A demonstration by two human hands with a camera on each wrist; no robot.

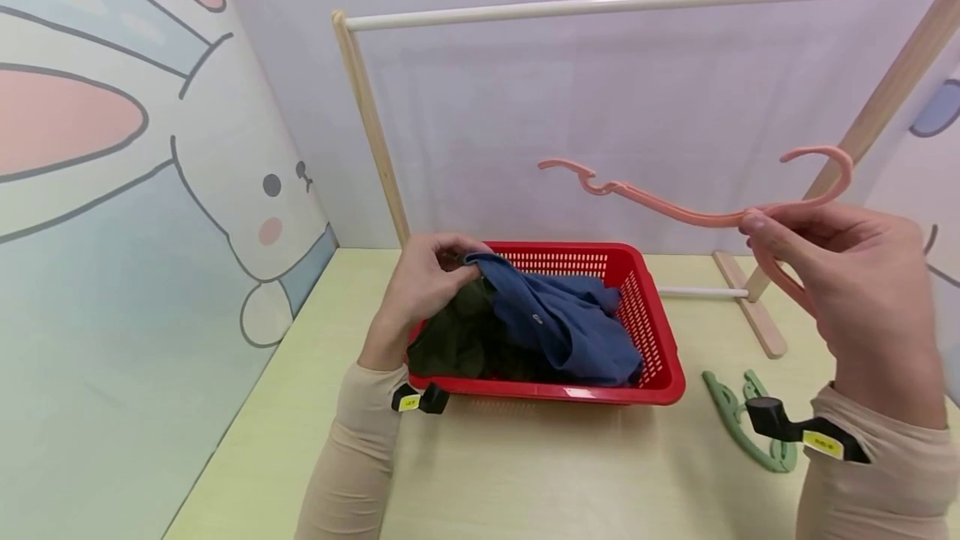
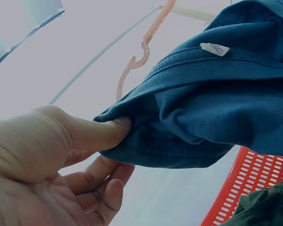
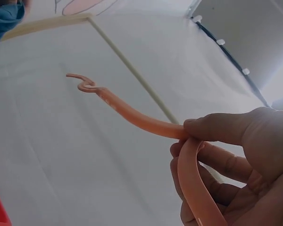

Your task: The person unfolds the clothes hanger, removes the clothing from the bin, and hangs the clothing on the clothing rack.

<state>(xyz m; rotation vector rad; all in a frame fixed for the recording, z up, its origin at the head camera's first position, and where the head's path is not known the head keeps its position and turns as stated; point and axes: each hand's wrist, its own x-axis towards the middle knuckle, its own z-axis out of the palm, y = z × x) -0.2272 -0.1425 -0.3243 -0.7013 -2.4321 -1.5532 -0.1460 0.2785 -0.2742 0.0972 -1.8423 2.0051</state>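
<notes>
My left hand (image 1: pixel 431 277) pinches the edge of a blue garment (image 1: pixel 562 315) between thumb and fingers, above the left side of a red basket (image 1: pixel 663 357). A small white tag (image 2: pixel 214 49) shows on the blue cloth in the left wrist view. Most of the garment lies in the basket, beside a dark green garment (image 1: pixel 457 336). Raised at the right, my right hand (image 1: pixel 873 290) holds a salmon-pink clothes hanger (image 1: pixel 675 211) near its middle, the hook curving up. One hanger arm reaches left, towards the basket; the other runs down past the palm, as the right wrist view shows.
A green folded hanger (image 1: pixel 738 423) lies on the table (image 1: pixel 540 473), right of the basket. Behind stands a wooden rack with a white top rail (image 1: pixel 637 2); its right foot (image 1: pixel 750 307) rests on the table. A wall with a rabbit drawing (image 1: pixel 217 148) borders the left side.
</notes>
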